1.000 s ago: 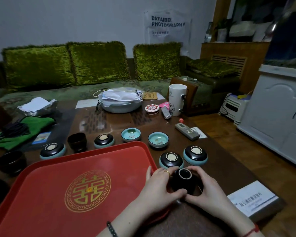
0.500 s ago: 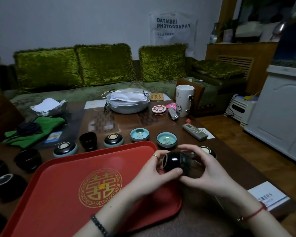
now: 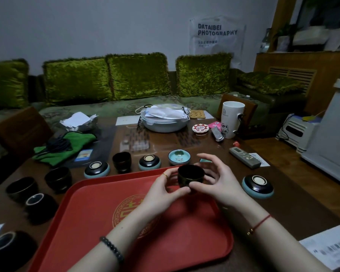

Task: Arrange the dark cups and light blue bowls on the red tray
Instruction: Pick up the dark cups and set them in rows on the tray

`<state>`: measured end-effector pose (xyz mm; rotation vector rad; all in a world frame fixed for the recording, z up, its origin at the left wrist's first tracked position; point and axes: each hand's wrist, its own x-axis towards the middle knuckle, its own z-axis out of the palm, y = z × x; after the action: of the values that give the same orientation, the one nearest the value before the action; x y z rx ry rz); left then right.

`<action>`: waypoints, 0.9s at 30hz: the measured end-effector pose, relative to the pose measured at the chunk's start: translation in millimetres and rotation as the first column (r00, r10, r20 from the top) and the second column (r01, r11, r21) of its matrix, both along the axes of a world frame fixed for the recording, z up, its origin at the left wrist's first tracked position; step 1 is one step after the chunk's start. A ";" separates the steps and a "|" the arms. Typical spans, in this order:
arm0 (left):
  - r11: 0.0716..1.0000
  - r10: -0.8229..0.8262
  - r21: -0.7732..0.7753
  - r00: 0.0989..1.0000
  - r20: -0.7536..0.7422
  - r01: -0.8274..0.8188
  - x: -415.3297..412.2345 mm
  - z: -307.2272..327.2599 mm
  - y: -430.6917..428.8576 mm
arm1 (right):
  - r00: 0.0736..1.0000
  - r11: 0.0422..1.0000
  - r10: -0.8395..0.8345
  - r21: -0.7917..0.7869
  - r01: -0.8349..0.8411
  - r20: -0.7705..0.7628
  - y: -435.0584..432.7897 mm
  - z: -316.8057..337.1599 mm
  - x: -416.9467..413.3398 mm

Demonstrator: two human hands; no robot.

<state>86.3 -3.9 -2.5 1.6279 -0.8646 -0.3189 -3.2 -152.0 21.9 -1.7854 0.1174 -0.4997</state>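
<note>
Since a moment ago the cup [image 3: 190, 175] has turned upright. Both hands, left [image 3: 161, 190] and right [image 3: 217, 181], grip it above the tray's [image 3: 82, 216] far right corner. Lower it level, then release.

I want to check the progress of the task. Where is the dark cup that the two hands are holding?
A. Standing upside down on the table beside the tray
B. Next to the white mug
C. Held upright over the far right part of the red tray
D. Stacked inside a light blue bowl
C: the dark cup sits mouth-up between the left hand and right hand, over the far right part of the red tray.
</note>
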 end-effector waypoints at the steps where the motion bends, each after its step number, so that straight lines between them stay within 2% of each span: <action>1: 1.000 0.027 0.002 1.000 0.011 -0.027 5.5 -1.6 -0.8 | 1.000 1.000 -0.003 0.005 0.003 0.000 -0.4 -2.7 6.1; 6: 0.994 0.090 0.059 0.994 0.057 -0.093 31.3 -8.9 -10.5 | 0.999 1.000 -0.017 -0.018 0.016 -0.033 -6.4 -14.8 32.2; 15: 0.988 0.135 0.068 0.991 0.015 -0.135 50.7 -28.1 -32.5 | 0.995 0.997 -0.053 0.052 0.058 -0.084 -26.5 -39.4 59.7; 27: 0.985 0.137 0.112 0.990 -0.021 -0.134 57.5 -40.1 -34.7 | 0.986 0.999 -0.039 -0.017 0.037 -0.164 -30.1 -48.1 70.3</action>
<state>143.9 -38.6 -42.6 1.7713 -0.7216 -0.2979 67.1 -182.1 -26.2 -1.8399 0.2636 -0.3807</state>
